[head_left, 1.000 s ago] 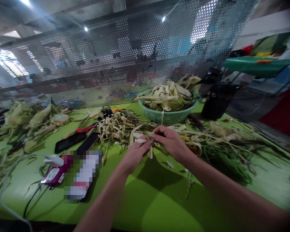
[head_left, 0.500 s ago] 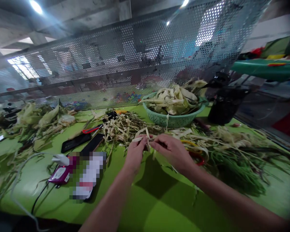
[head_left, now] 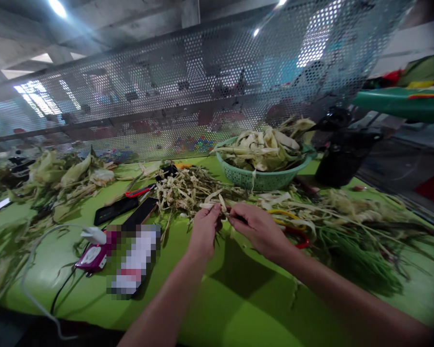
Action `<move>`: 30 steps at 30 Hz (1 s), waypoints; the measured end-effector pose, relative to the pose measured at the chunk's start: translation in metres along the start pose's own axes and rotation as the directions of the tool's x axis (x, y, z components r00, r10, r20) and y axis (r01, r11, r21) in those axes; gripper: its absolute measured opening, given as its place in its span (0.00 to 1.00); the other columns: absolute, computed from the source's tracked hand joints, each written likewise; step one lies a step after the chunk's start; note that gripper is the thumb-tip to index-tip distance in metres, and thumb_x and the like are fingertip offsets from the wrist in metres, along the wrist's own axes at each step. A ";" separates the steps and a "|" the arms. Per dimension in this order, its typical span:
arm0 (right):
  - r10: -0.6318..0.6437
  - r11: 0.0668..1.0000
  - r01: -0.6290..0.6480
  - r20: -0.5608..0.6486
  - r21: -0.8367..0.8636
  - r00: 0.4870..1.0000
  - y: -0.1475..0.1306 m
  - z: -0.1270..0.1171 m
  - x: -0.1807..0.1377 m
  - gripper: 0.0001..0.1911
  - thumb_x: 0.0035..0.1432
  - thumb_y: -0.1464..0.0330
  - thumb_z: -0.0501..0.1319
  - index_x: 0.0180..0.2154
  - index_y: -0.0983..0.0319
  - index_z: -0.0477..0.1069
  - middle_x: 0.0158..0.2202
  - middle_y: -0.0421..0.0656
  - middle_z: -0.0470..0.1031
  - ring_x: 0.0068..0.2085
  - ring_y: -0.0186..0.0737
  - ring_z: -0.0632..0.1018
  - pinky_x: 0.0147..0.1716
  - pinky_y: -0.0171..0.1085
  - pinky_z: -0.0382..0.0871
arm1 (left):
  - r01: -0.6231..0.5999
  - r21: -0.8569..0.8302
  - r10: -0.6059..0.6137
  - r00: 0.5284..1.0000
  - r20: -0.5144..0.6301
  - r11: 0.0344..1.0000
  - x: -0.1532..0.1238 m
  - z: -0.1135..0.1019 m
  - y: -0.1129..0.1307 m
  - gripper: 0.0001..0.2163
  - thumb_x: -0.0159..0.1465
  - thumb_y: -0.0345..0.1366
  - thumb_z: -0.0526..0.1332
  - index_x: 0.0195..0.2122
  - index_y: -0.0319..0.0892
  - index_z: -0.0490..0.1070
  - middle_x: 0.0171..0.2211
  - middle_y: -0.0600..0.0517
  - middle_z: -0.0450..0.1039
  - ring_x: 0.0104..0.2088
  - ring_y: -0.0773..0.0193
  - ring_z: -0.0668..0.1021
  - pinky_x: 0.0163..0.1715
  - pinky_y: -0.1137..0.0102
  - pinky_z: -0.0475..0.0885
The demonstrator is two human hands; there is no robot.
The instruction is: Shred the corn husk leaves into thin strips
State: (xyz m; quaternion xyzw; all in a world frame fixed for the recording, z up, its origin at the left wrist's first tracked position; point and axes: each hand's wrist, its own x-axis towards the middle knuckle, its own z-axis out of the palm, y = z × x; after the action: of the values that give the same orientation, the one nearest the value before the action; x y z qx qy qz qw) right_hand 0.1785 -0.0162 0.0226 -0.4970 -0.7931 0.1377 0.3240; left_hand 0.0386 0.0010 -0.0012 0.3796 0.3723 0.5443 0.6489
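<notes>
Pale strips of dried corn husk (head_left: 222,202) stick up from between my two hands. My left hand (head_left: 205,226) pinches them between thumb and fingers. Close beside it, my right hand (head_left: 255,222) has its fingers closed on the same husk strips, whose ends there are partly hidden. Just beyond the hands lies a heap of small knotted husk pieces with thin stems (head_left: 188,185). Scissors with red and yellow handles (head_left: 298,233) lie by my right wrist, partly under loose strips.
A green plastic basket (head_left: 264,180) heaped with husks stands behind. Green strands (head_left: 361,260) and loose fibres spread at right, near a black container (head_left: 342,159). At left are phones (head_left: 115,210), a purple power adapter (head_left: 92,257) with cables, and more husks (head_left: 72,173). A perforated metal screen (head_left: 159,106) rises behind.
My hands have drawn slightly closer together around the husk strips, and less of the strips shows. The whole view has shifted a little.
</notes>
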 end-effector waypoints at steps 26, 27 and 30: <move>0.245 0.696 -0.252 0.107 0.672 0.964 0.007 0.001 0.003 0.12 0.54 0.61 0.62 0.36 0.61 0.67 0.32 0.41 0.71 0.34 0.37 0.72 0.35 0.37 0.67 | -0.163 0.278 0.133 0.983 0.124 0.947 0.000 -0.005 0.006 0.11 0.59 0.44 0.61 0.35 0.43 0.67 0.23 0.57 0.63 0.23 0.71 0.66 0.24 0.75 0.60; 0.241 0.716 -0.251 0.108 0.651 0.965 0.006 0.000 0.004 0.12 0.53 0.60 0.62 0.35 0.61 0.67 0.31 0.40 0.71 0.33 0.36 0.71 0.33 0.36 0.66 | -0.161 0.281 0.131 0.984 0.123 0.946 -0.001 -0.005 0.006 0.11 0.60 0.44 0.61 0.34 0.43 0.66 0.22 0.58 0.62 0.22 0.71 0.65 0.23 0.75 0.59; 0.228 0.782 -0.248 0.109 0.572 0.968 0.007 -0.003 0.005 0.13 0.52 0.58 0.63 0.32 0.62 0.69 0.26 0.37 0.69 0.29 0.35 0.69 0.29 0.35 0.63 | -0.154 0.274 0.124 0.985 0.123 0.949 -0.001 -0.006 0.006 0.11 0.59 0.45 0.61 0.34 0.43 0.66 0.23 0.58 0.63 0.22 0.71 0.66 0.23 0.75 0.60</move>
State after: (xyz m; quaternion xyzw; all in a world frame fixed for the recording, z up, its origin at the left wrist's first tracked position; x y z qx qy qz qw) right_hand 0.1834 -0.0090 0.0228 -0.4679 -0.6491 0.4214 0.4268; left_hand 0.0307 0.0015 0.0021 0.5215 0.3842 0.5093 0.5666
